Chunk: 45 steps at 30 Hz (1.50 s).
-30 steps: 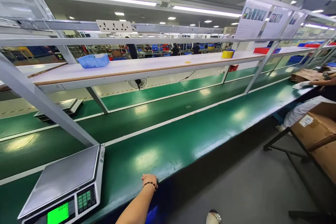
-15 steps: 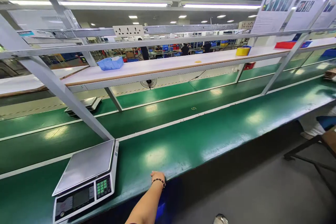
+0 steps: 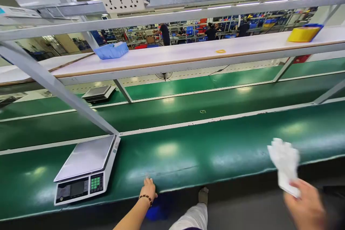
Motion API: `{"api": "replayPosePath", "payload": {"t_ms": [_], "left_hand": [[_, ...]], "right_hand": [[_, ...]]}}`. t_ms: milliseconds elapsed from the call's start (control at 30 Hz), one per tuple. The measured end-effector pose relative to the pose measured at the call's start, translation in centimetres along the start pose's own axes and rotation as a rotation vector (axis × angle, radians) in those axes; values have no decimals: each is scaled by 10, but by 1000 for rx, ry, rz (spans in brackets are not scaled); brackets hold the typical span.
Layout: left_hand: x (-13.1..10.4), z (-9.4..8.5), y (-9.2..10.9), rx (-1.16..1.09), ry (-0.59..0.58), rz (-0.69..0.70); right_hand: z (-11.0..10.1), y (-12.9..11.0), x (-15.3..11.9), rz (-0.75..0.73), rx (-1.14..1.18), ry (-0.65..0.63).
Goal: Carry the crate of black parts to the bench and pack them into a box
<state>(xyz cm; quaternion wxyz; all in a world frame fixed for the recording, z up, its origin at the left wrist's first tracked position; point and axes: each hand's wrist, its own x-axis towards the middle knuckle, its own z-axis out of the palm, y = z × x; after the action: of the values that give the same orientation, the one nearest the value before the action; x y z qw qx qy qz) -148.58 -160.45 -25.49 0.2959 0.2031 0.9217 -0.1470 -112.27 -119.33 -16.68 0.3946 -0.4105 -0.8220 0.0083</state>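
My left hand (image 3: 148, 189) rests flat on the front edge of the green bench (image 3: 205, 151), fingers spread, a bead bracelet on the wrist. It holds nothing. A digital scale (image 3: 85, 167) with a steel pan stands just to its left. My right hand (image 3: 304, 206) is raised at the lower right, blurred, and grips a white glove (image 3: 285, 161) that sticks up above the bench edge.
A slanted grey frame post (image 3: 58, 86) runs down to the scale. Behind lies a darker green conveyor belt (image 3: 188, 109) and a second scale (image 3: 98, 93). The white shelf (image 3: 188, 54) above carries a blue tray (image 3: 111, 50) and a yellow tape roll (image 3: 303, 34). People work far behind.
The view swung left and down. My right hand came into view holding the white glove. My left hand stays on the bench edge. The cardboard boxes and the co-worker at right left the view.
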Motion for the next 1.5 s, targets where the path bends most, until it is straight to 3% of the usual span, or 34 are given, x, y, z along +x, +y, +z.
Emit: {"api": "replayPosePath", "payload": {"t_ms": [67,100,133,167,233,367,467,567,700,800,900,1000,1033,1167,1233,1333,1433,1500], "left_hand": [[-6,6,-7,-10,-12,-19],[-10,9,-10,-10,-16,-32],[-13,11,-12,-7,-23,-46],[-17,11,-14,1,-37,-63],[-24,5,-14,6,-81,-100],[-26,-30,0,-69,-230,-161],[-18,-61,37,-193,-317,-67],[-16,-80,105,-383,-288,86],[-28,-82,218,-800,-336,230],[-38,-81,290,-1172,-453,118],[-41,-88,333,-1523,-524,-8],[-40,-101,352,-1809,-481,-45],[-40,-106,355,-1889,-453,-46],[-50,-121,366,-2133,-383,-16],[-59,-125,371,-2235,-402,45],[-70,-129,374,-2309,-452,208],[-73,-138,371,-2323,-732,426],[-69,-146,370,-2316,-910,521]], "right_hand": [[49,-10,-4,-109,-23,-191],[73,-18,-12,-125,-98,-415],[94,-26,-22,-148,-224,-730],[112,-34,-34,-187,-245,-868],[131,-47,-55,-226,-282,-1006],[127,-58,-62,-277,-287,-1077],[120,-58,-46,-320,-240,-1122],[126,-56,-34,-321,-158,-1183],[137,-53,-26,-233,-15,-1266],[138,-52,-15,-145,115,-1285],[135,-49,4,-126,306,-1277],[132,-46,23,-149,459,-1261],[131,-45,28,-86,496,-1254],[129,-42,41,591,585,-1374],[126,-41,50,760,666,-1464],[114,-38,73,689,881,-1368],[94,-33,102,604,1060,-1215],[78,-28,119,551,1112,-1189]]}}
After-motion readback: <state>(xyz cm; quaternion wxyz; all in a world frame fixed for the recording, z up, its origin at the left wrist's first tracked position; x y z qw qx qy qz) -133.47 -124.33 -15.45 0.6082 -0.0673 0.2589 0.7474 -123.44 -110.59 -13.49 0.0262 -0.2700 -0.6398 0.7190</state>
